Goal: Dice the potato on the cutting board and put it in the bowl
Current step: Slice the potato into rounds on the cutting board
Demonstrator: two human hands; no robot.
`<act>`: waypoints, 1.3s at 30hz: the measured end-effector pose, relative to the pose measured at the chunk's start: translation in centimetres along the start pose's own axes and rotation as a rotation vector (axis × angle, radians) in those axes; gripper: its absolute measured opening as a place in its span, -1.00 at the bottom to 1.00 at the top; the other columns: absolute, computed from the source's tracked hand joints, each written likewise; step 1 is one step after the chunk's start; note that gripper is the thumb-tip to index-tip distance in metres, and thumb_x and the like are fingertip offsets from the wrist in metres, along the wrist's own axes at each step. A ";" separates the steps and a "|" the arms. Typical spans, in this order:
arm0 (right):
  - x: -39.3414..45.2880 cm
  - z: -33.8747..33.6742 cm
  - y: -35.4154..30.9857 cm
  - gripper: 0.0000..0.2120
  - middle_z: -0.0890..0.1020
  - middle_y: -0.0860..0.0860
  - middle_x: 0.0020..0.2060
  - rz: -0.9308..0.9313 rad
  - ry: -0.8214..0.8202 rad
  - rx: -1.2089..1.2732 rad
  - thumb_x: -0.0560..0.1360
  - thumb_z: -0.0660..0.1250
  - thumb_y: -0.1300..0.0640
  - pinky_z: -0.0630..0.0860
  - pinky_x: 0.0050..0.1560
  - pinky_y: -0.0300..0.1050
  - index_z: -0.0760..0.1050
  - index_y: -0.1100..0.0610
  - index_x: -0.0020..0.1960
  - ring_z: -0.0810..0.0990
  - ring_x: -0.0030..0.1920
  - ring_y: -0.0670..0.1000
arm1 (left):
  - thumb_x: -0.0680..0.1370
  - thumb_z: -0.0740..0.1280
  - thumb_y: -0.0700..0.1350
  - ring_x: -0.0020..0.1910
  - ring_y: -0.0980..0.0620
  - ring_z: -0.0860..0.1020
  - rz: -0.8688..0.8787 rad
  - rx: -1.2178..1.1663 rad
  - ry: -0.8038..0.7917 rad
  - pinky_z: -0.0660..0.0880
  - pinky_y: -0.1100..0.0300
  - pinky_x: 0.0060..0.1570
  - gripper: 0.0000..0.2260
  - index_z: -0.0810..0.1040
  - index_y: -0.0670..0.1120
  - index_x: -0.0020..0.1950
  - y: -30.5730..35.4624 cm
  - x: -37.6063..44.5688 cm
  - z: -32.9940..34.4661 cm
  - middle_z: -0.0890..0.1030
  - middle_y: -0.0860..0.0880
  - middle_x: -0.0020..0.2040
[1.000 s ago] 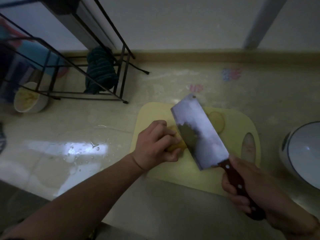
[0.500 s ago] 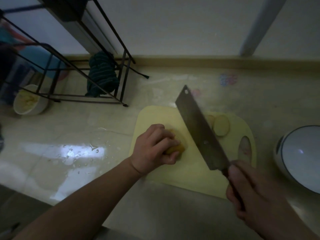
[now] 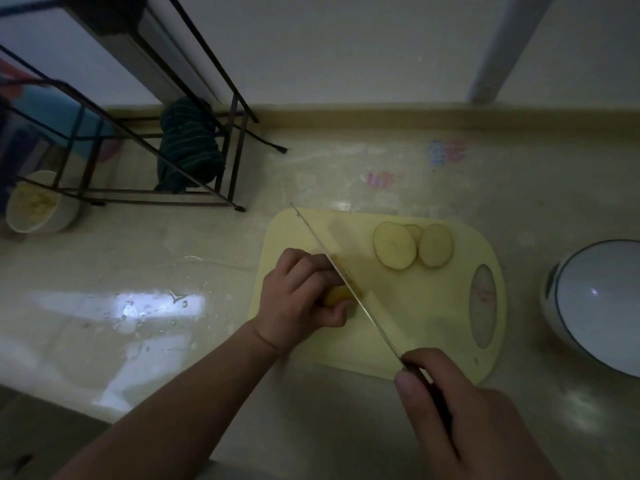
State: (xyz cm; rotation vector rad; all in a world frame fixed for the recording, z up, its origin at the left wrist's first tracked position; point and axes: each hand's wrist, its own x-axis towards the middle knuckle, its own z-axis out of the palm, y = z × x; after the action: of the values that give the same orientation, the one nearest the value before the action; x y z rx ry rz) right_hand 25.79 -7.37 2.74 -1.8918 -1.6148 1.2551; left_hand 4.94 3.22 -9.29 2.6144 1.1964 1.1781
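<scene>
**Knife set against the held potato**

The potato (image 3: 337,295) is held down on the cutting board (image 3: 408,320) by the left hand (image 3: 298,299), whose fingers are curled over it so that only a small yellow part is seen. The knife (image 3: 346,282) is gripped by its handle in the right hand (image 3: 460,420), the grip being fully closed round it. The blade is seen edge-on, running from the near right to the far left, and lies just right of the left fingertips, against the exposed end of the potato. The next slice is judged to turn on that narrow margin. Three slices (image 3: 412,245) lie at the far side of the board. The bowl (image 3: 595,306) stands on the table (image 3: 173,244) to the right, nearer the knife hand.
</scene>
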 end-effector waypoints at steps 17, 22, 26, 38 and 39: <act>0.5 -0.3 -0.9 -0.27 0.56 -0.38 -0.31 0.036 -0.040 -0.041 0.14 -0.43 -0.64 0.44 -0.21 -0.31 0.23 -0.34 0.02 0.56 -0.23 -0.25 | 0.53 0.36 0.04 -0.27 -0.07 0.42 0.005 0.011 0.011 0.29 0.21 -0.12 -0.82 0.47 -0.04 -0.03 -0.4 -0.2 0.3 0.46 0.03 -0.06; 0.5 -0.7 -1.3 -0.28 0.54 -0.40 -0.33 0.037 -0.056 -0.053 0.14 -0.45 -0.63 0.41 -0.24 -0.36 0.22 -0.34 0.01 0.54 -0.31 -0.26 | 0.54 0.35 0.06 -0.25 -0.04 0.36 0.000 0.002 0.021 0.26 0.23 -0.13 -0.81 0.46 -0.04 -0.05 -0.6 -0.2 0.3 0.42 0.01 -0.12; 0.4 -1.1 -1.5 -0.22 0.48 -0.48 -0.27 0.032 -0.111 -0.158 0.07 -0.56 -0.59 0.40 -0.29 -0.36 0.14 -0.34 0.03 0.52 -0.33 -0.22 | 0.54 0.35 0.04 -0.27 -0.06 0.37 0.027 0.017 0.027 0.35 0.15 -0.24 -0.81 0.45 -0.06 -0.07 -0.6 -0.3 0.4 0.41 0.00 -0.14; 1.8 -1.0 -1.5 -0.35 0.48 -0.01 -0.43 -0.021 -0.130 -0.212 0.23 -0.51 -0.50 0.41 -0.31 -0.23 0.12 -0.24 0.03 0.49 -0.38 -0.06 | 0.52 0.34 0.06 -0.32 -0.05 0.29 0.073 0.011 0.000 0.29 0.12 -0.31 -0.72 0.35 -0.10 -0.18 -1.1 0.1 0.2 0.29 -0.01 -0.21; 1.5 -1.2 -1.4 -0.26 0.48 -0.02 -0.43 -0.019 -0.125 -0.249 0.15 -0.57 -0.54 0.39 -0.37 -0.24 0.12 -0.26 0.04 0.49 -0.41 -0.05 | 0.52 0.34 0.05 -0.32 -0.05 0.28 0.067 0.005 0.000 0.28 0.11 -0.31 -0.73 0.35 -0.10 -0.18 -1.1 0.2 0.2 0.28 -0.01 -0.21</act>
State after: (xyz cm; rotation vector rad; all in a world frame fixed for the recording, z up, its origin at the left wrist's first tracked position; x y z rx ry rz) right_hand 25.83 -5.27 3.80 -1.9691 -1.9284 1.2352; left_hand 4.48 4.16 -9.68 2.6780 1.1213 1.1880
